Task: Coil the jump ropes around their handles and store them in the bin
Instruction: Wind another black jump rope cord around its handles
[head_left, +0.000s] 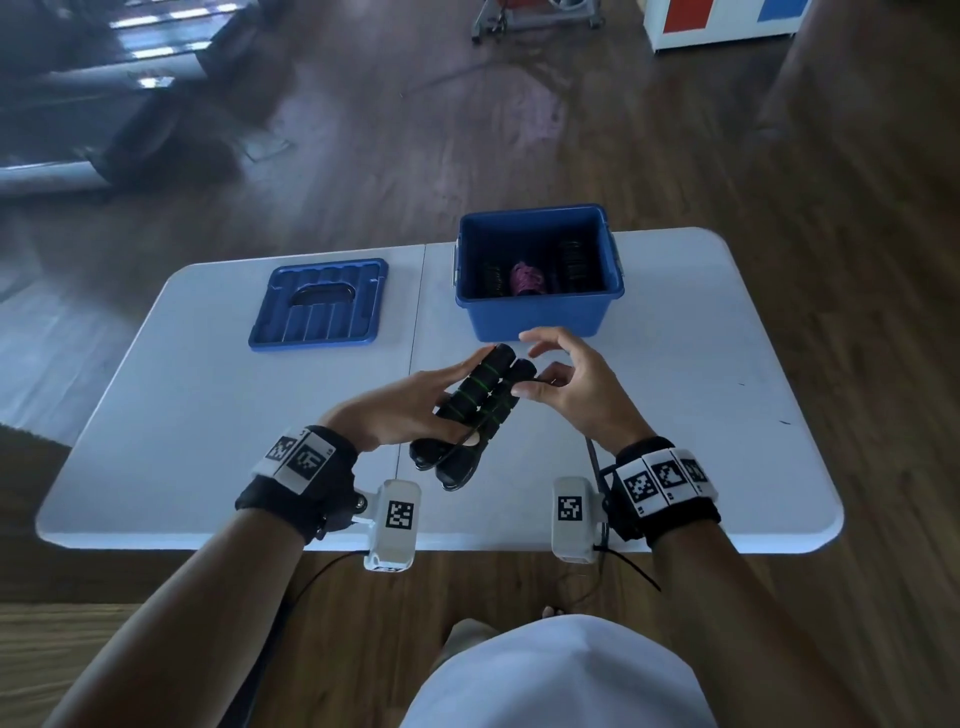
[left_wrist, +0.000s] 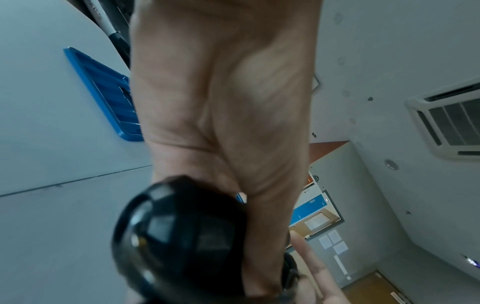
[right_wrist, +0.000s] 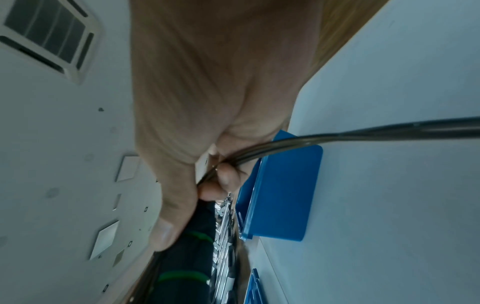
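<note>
Closest to the person, both forearms reach over the near edge of a white folding table, each wrist wrapped in a black band carrying square black-and-white markers. Between the two hands, just above the tabletop, sits a pair of black foam handles with thin green rings, laid side by side and tilted so their far ends point toward the bin.

The left hand holds the pair from the left side: its fingers run under and along the handles, and the thumb side lies against the upper handle. From the left wrist view the glossy rounded end cap of a handle fills the lower frame, pressed against the palm.

The right hand is at the far end of the handles. Its thumb and curled fingers pinch the thin dark rope, which runs from the fingers past the wrist and off the near table edge. The index finger is raised and loosely extended above the handle tips. A loop of the same rope shows at the near ends of the handles.

Farther back, just beyond the right hand, stands an open blue bin with dark coiled bundles and a pink one inside. To its left, well apart, the blue lid lies flat on the table. Dark wooden floor lies beyond.
</note>
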